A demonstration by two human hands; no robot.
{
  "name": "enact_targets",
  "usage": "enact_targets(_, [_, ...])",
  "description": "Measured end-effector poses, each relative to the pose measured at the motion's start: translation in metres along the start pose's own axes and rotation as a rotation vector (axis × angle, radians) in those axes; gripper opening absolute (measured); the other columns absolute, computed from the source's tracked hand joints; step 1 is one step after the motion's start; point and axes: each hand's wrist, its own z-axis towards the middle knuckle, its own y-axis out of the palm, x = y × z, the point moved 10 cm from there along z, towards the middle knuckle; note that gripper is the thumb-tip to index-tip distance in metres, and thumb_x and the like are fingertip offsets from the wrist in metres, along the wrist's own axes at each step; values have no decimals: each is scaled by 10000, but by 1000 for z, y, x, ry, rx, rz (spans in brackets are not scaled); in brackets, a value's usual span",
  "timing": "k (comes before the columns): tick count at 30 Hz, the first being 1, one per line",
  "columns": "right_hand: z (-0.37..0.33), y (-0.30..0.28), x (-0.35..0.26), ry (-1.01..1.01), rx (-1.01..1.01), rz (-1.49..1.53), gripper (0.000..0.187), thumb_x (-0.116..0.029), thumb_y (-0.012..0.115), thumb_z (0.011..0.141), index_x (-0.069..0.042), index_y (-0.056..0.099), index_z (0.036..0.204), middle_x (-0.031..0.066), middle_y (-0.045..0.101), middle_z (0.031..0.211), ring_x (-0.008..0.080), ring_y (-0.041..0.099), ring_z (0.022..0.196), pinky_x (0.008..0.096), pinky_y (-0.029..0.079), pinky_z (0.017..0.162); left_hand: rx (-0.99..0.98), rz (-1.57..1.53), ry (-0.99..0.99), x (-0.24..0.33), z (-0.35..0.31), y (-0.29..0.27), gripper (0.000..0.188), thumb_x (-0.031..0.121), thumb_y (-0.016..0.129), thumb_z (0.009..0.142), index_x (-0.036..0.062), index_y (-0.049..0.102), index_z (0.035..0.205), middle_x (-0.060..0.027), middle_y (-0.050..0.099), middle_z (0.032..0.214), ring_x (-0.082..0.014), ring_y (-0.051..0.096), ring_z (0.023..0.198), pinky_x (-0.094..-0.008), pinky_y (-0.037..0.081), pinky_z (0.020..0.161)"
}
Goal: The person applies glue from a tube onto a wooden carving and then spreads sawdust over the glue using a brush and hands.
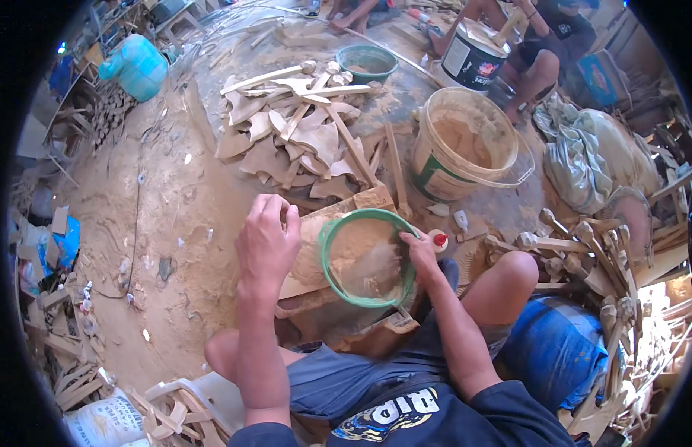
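Green basin, where: the round green plastic-looking basin [361,300] sits at frame centre, in front of the seated person; mesh or solid bottom, can't tell.
Basin contents: pale tan, powdery wood dust [353,242], loose by the look of it; part of it blurred.
Rim, handling: one-sided hold, so the far left edge could dip, I'd judge; best to hold the rim level and bring support to the left side before any shaking or tilting.
Dust, handling: short, gentle motions should suit it; jerks would likely throw powder over the edge.
Red-capped bottle, caution: small white bottle with a red cap [439,240], just right of the right hand; a wide swing that way might knock it.
Right hand, grip: right hand [422,252] grasps the basin's right rim, thumb up by the inner edge; underside fingers hidden.
Right arm, pose: forearm slants up and leftward from lower right of centre, elbow out.
Left hand, state: left hand [270,229] is off the basin, left of centre, back toward me, fingers curled; whether anything is pinched, can't tell.
Left arm, pose: forearm near vertical from the lower edge, hand raised beside the rim.
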Motion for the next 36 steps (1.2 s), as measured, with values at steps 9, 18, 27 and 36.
enact_targets(9, [-10, 18, -5, 97, -133, 47, 299, -123, 623, 1042, -51, 754, 1300, -4, 756, 1043, 88, 657, 903, 264, 534, 826, -30, 2, -34, -5, -2, -2, 195, 240, 647, 1028, 52, 668, 980, -131, 704, 1100, -401, 732, 937, -534, 574, 797])
enact_targets(18, [-8, 22, -3, 112, -193, 20, 303, -128, 633, 1024, -61, 760, 1290, -4, 760, 1016, 96, 664, 850, 271, 539, 782, -39, -16, -15, -1, -2, -1, 202, 241, 642, 1033, 46, 667, 988, -142, 703, 1103, -416, 726, 944, -537, 572, 811])
enact_targets(27, [-13, 23, -6, 125, -169, 49, 282, -173, 616, 1049, -77, 753, 1277, 8, 766, 1052, 105, 662, 935, 290, 533, 853, -36, -22, -22, -1, -3, -2, 194, 233, 642, 1035, 46, 670, 993, -145, 701, 1112, -415, 725, 942, -537, 573, 813])
enact_targets(36, [-7, 16, -18, 28, -138, 38, 280, -138, 632, 1036, -65, 746, 1281, 0, 749, 1012, 104, 678, 878, 298, 573, 743, 6, -29, 28, 1, -2, -2, 178, 213, 668, 1017, 38, 674, 985, -144, 702, 1075, -356, 734, 870, -508, 567, 782])
